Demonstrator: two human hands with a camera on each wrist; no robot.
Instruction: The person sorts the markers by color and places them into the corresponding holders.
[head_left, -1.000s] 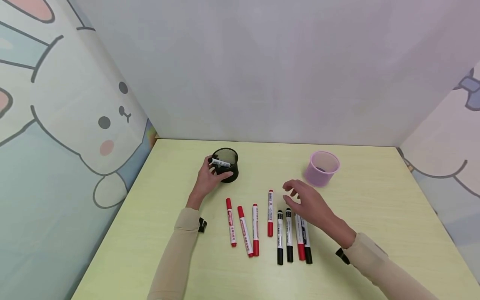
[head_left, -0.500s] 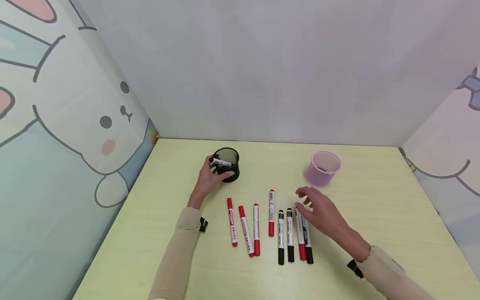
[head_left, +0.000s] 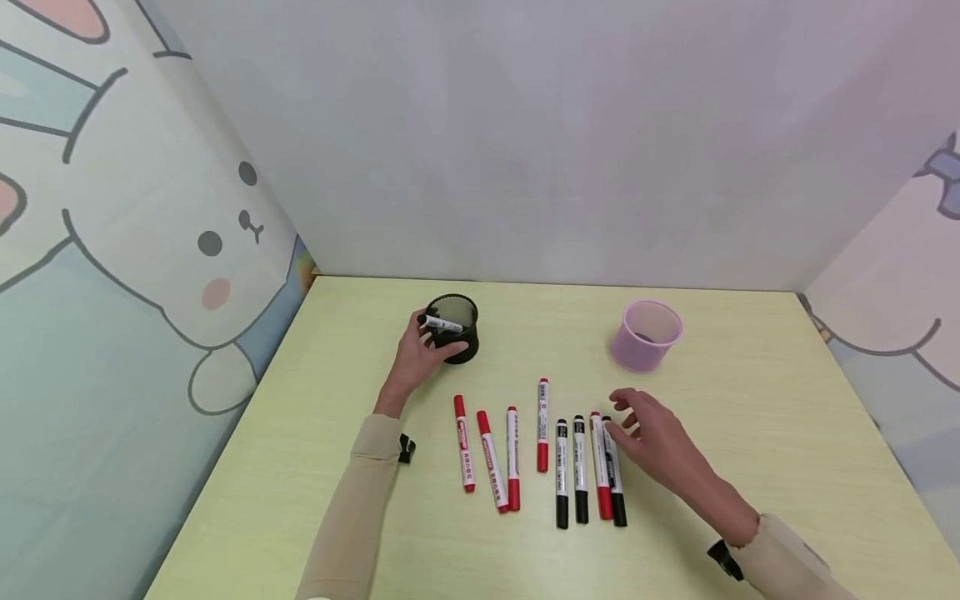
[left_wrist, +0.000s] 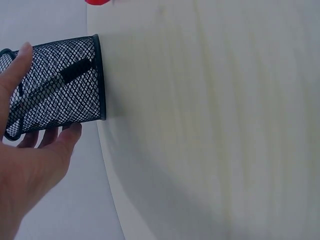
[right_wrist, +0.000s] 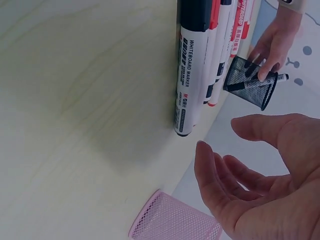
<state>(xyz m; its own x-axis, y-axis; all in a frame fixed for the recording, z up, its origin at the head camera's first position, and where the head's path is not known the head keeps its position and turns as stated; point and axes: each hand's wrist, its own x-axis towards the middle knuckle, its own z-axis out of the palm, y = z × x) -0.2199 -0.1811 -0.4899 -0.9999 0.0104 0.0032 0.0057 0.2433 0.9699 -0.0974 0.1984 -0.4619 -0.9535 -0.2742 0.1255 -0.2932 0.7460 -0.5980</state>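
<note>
My left hand (head_left: 416, 358) grips the black mesh cup (head_left: 467, 343) at the table's back left; in the left wrist view the fingers and thumb lie around the mesh cup (left_wrist: 60, 85). One black-capped marker (head_left: 442, 324) leans inside it. My right hand (head_left: 660, 442) hovers, empty, just right of the far end of the rightmost black marker (head_left: 613, 467). In the right wrist view, thumb and fingers of the hand (right_wrist: 270, 175) stand apart near the tip of a black whiteboard marker (right_wrist: 191, 70). A red marker (head_left: 601, 467) lies against that marker.
Two more black markers (head_left: 562, 475) (head_left: 581, 471) and several red markers (head_left: 542, 425) lie in a loose row mid-table. A pink mesh cup (head_left: 637, 348) with something dark inside stands behind my right hand. A pale wall (head_left: 525, 150) rises behind the table.
My right hand has moved right and toward the near side, from beside the black markers' far ends to the rightmost marker. My left hand and the black cup have stayed put.
</note>
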